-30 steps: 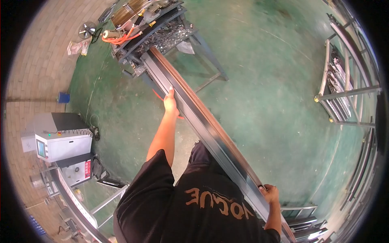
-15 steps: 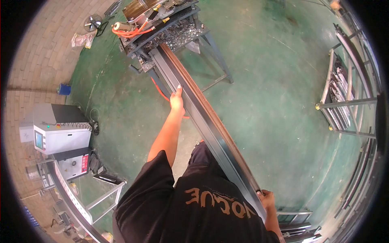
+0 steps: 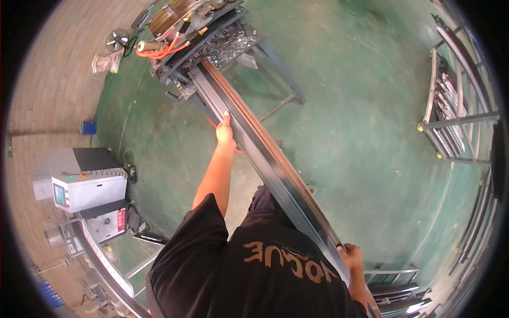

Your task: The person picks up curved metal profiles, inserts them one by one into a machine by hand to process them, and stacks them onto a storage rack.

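A long grey metal profile (image 3: pixel 254 149) with a brown strip along one edge runs slantwise across the view, from the work stand (image 3: pixel 225 50) at the top down past my right side. My left hand (image 3: pixel 226 132) grips its left edge partway along, the thumb lying on the top face and the other fingers hidden beneath. Close to my body, my right hand (image 3: pixel 351 257) is closed around the right edge near the lower part. The far end of the profile rests at the stand among scattered metal chips.
Orange hoses (image 3: pixel 164 52) lie on the stand. A white-and-grey machine (image 3: pixel 87 183) with a small screen stands left, near a blue bucket (image 3: pixel 88 127) and a fan (image 3: pixel 117 40). On the right is a rack (image 3: pixel 450 122) holding metal lengths. More profiles (image 3: pixel 395 299) lie lower right.
The view has shifted slightly, so the stand and profile's far end appear a little further left. Both hands keep their hold on the profile.
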{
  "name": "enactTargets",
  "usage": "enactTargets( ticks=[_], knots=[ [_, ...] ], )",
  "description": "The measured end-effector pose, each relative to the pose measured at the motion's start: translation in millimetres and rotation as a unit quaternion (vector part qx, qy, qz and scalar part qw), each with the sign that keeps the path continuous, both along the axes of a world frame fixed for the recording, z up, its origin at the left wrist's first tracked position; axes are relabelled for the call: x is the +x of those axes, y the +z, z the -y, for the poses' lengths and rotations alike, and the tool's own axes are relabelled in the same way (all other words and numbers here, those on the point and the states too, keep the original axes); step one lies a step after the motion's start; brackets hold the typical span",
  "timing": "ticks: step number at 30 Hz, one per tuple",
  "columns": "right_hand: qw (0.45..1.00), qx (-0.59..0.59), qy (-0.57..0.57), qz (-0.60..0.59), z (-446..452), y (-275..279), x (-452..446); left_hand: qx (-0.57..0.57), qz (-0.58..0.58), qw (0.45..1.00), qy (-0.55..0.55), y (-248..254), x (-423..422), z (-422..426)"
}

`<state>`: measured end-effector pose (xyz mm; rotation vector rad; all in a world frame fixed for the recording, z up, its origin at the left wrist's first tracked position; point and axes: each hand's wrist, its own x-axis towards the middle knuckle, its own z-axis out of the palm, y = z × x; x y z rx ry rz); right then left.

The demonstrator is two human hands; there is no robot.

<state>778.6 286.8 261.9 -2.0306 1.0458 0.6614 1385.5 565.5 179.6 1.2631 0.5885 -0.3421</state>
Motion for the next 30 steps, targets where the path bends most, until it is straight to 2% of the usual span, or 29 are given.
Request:
enactTargets(
  ticks=[2, 4, 7, 11, 15, 22, 24, 25, 30],
  knots=[
    [1.0, -0.029, -0.009, 0.001, -5, -4, 1, 0.012, -0.008, 1.0, 0.019, 8, 3, 2],
    [0.997, -0.043, 0.028, 0.057, -6, -16, -1, 0.016, -0.017, 1.0, 0.007, 2, 8, -3],
    [0.999, 0.006, 0.045, -0.01, -4, -13, 16, 0.018, -0.014, 1.0, 0.003, 4, 17, -5],
    [0.999, -0.004, 0.033, 0.033, -10, -21, 29, 0.056, -0.025, 0.998, 0.0, 1, 39, -8],
    [0.998, 0.005, 0.05, 0.039, -7, -21, 57, 0.04, -0.044, 0.998, -0.004, 7, 60, -7],
    [0.998, 0.004, 0.054, -0.027, -12, -19, 67, 0.017, -0.036, 0.999, 0.018, 5, 59, -9],
    [0.998, -0.02, 0.029, 0.045, -14, -29, 61, 0.022, -0.032, 0.999, 0.02, -9, 62, -17],
    [0.998, -0.023, 0.026, 0.043, -13, -29, 67, -0.014, -0.021, 1.0, 0.009, -7, 61, -15],
    [1.0, -0.02, 0.008, 0.021, -17, -22, 67, -0.01, -0.031, 0.999, 0.004, 2, 59, -11]
  ],
)
